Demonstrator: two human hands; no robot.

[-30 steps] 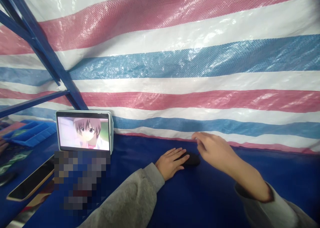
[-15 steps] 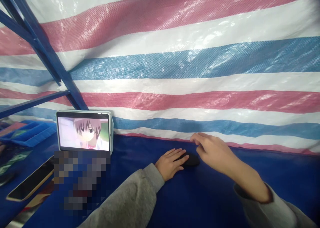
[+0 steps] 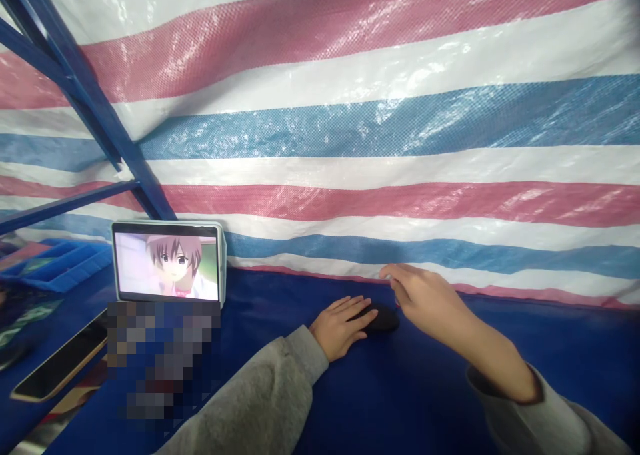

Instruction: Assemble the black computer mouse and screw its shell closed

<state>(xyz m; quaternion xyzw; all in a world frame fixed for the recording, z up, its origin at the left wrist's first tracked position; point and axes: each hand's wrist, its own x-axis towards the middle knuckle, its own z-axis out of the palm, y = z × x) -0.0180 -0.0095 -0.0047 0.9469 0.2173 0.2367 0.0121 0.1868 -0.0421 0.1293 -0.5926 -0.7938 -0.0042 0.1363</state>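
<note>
My left hand [image 3: 343, 328] lies flat with its fingers spread, and its fingertips rest on the near-left part of a black, flat, rounded object [image 3: 384, 319]. What kind of object this is, I cannot tell; the fingers cover part of it. Just above and to the right of that object, my right hand [image 3: 425, 302] is raised with its fingers bent and pressed together. Whatever sits between those fingers, if anything, is hidden or too small to see. Both hands come out of grey sleeves.
On the left a tablet [image 3: 167, 265] stands upright, playing a cartoon. A phone [image 3: 63, 362] and a blue divided tray [image 3: 65, 265] lie farther left. Blue metal bars [image 3: 100, 108] slant up there. Striped plastic sheeting [image 3: 380, 128] hangs behind the blue table surface [image 3: 390, 402].
My right hand's fingers have shifted slightly and the thumb and index sit a little differently. My left hand and the black object have stayed in place.
</note>
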